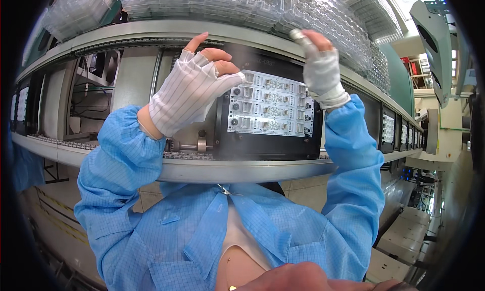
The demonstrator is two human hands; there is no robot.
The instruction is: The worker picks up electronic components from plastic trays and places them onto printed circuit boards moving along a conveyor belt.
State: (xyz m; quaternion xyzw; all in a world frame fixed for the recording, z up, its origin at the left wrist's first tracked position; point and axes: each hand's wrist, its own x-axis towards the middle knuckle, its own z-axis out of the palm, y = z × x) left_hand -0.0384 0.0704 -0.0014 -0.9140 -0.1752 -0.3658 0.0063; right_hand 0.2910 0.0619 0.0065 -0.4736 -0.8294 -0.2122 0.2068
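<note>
My left hand (194, 86), in a striped white glove with bare fingertips, hovers at the upper left corner of a circuit board panel (272, 105). Its thumb and forefinger come together in a pinch while the little finger sticks out; whatever they hold, if anything, is too small to make out. The white panel carries several rows of small parts and lies in a black carrier (268, 148) on the conveyor. Past the carrier's upper right corner, near the clear plastic trays (333, 26), is my right hand (322, 68), also gloved. Motion smears its fingers.
Metal conveyor rails (242, 171) run across in front of me, with a roller chain (189, 155) along the near one. Stacked clear trays line the far side. More carriers with boards (388, 128) stand along the line at right. A grey machine arm (432, 48) rises at the far right.
</note>
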